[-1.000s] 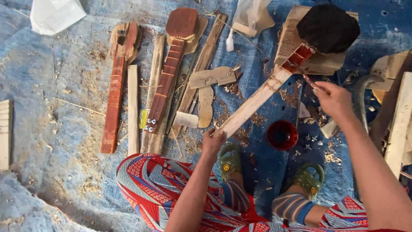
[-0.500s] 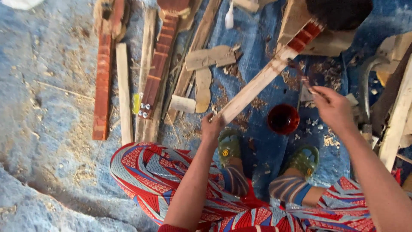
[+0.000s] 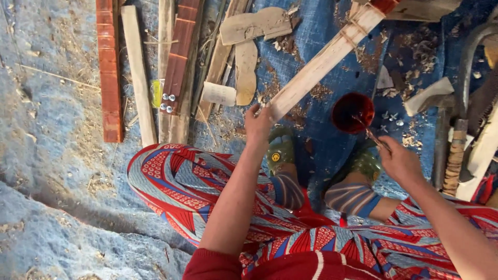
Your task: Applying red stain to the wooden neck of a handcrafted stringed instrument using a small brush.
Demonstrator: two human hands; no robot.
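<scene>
While the left hand pinches its near end, a long pale wooden neck blank slants away up-right across the blue tarp.
Right hand, fingers closed on a thin brush, dips it into a small round cup of dark red stain, just right of the blank's near end; scrap offcuts lie beyond.

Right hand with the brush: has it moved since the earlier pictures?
Yes. The right hand has come back from the painted far end of the wooden neck toward the person, and its brush now dips into the red cup.
</scene>
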